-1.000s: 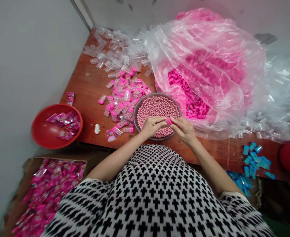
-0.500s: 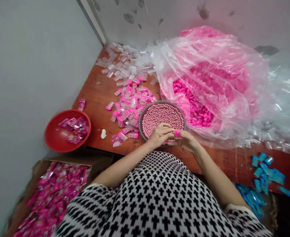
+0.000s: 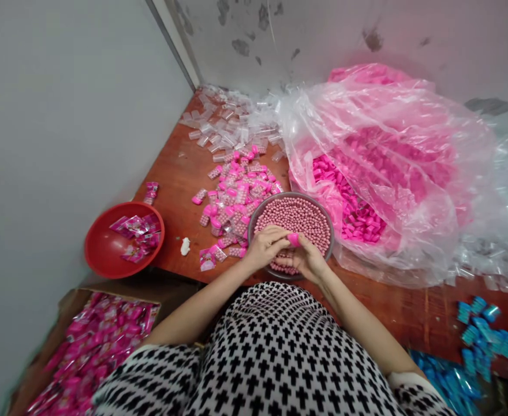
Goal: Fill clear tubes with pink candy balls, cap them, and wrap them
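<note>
The held cap [image 3: 294, 239] looks bright pink.

A bowl [image 3: 331, 238] of beads [image 3: 295, 214] is sitting near the front edge of the counter [image 3: 174, 167], under the left hand [image 3: 264, 248] and right hand [image 3: 309, 261]. Capped tubes [image 3: 239, 199] are lying left of the bowl, loose tubes [image 3: 226, 124] behind those; a bag [image 3: 418, 231] of caps [image 3: 362, 222] is resting behind it, rightward. Far left, a basin [image 3: 102, 245] is holding packets [image 3: 139, 234], a box [image 3: 68, 305] below holding more

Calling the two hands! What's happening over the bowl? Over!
Left hand and right hand both gripping one pink cap. Cap above bowl of pink beads. Pink-capped containers crowding bowl's left side.
</note>
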The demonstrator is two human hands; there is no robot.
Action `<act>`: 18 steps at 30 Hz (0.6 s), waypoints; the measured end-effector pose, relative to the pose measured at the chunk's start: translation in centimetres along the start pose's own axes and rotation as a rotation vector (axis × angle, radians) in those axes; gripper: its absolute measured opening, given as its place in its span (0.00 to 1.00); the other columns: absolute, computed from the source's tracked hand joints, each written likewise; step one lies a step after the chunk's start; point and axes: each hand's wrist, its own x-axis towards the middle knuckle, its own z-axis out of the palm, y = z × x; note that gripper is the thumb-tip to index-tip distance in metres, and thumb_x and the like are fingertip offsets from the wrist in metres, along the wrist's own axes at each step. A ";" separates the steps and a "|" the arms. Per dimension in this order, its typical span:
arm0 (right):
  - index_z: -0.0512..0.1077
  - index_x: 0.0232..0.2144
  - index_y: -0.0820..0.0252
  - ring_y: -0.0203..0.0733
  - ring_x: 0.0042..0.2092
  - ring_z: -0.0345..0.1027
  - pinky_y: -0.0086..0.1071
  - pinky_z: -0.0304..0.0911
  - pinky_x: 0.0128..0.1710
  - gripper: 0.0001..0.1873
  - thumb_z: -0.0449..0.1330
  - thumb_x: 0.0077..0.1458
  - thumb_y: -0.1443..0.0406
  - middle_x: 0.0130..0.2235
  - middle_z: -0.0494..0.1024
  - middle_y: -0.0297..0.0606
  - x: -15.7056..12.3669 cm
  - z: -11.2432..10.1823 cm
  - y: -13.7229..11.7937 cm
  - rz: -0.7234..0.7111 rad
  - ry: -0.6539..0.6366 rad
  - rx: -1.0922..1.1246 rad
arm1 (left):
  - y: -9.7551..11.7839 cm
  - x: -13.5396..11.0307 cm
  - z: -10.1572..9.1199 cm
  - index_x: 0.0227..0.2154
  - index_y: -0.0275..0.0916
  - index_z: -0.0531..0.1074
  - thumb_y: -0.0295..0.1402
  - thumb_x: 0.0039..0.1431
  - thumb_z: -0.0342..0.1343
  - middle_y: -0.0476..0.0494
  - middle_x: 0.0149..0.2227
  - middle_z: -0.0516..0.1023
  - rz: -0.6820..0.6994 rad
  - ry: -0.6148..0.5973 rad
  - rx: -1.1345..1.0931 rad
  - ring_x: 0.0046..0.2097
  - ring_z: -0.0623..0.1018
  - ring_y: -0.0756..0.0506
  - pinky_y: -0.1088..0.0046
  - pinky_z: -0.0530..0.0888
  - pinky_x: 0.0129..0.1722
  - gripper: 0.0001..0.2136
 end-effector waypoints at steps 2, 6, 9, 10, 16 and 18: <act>0.71 0.41 0.54 0.43 0.41 0.72 0.38 0.70 0.37 0.25 0.62 0.44 0.47 0.43 0.77 0.40 0.9 0.0 -0.4 0.017 -0.037 -0.026 | -1.3 0.8 -3.5 0.40 0.41 0.78 0.37 0.57 0.55 0.42 0.40 0.80 -0.050 0.042 0.042 0.44 0.76 0.44 0.62 0.70 0.49 0.11; 0.73 0.39 0.56 0.39 0.38 0.72 0.32 0.69 0.35 0.21 0.66 0.44 0.53 0.43 0.77 0.40 2.3 -2.3 -0.4 -0.025 0.049 -0.157 | -5.4 3.8 -10.3 0.38 0.42 0.78 0.38 0.55 0.54 0.43 0.41 0.79 -0.190 0.176 0.306 0.45 0.75 0.42 0.61 0.68 0.51 0.12; 0.74 0.34 0.57 0.37 0.35 0.71 0.31 0.68 0.33 0.18 0.67 0.42 0.54 0.37 0.78 0.37 3.1 -4.5 0.1 -0.016 0.163 -0.259 | -9.5 8.8 -12.1 0.41 0.40 0.77 0.37 0.56 0.51 0.41 0.44 0.78 -0.217 0.209 0.532 0.48 0.73 0.42 0.60 0.66 0.54 0.14; 0.75 0.34 0.57 0.37 0.34 0.71 0.31 0.67 0.33 0.19 0.68 0.42 0.53 0.35 0.78 0.37 3.3 -5.1 0.3 -0.006 0.184 -0.283 | -10.9 11.0 -11.8 0.42 0.38 0.76 0.36 0.58 0.49 0.40 0.45 0.77 -0.221 0.182 0.576 0.49 0.73 0.42 0.61 0.66 0.53 0.15; 0.75 0.34 0.54 0.42 0.37 0.70 0.37 0.67 0.36 0.18 0.65 0.44 0.50 0.36 0.77 0.36 4.0 -7.0 0.5 0.026 0.199 -0.392 | -17.4 24.8 -5.9 0.49 0.32 0.69 0.32 0.59 0.49 0.29 0.51 0.71 -0.442 0.038 0.792 0.53 0.70 0.37 0.60 0.66 0.52 0.17; 0.75 0.35 0.52 0.42 0.37 0.69 0.37 0.66 0.38 0.16 0.63 0.47 0.51 0.36 0.77 0.36 4.1 -7.3 0.4 0.007 0.194 -0.440 | -19.0 27.7 -4.1 0.49 0.29 0.68 0.33 0.57 0.53 0.25 0.52 0.69 -0.572 0.033 0.844 0.53 0.69 0.33 0.58 0.66 0.50 0.19</act>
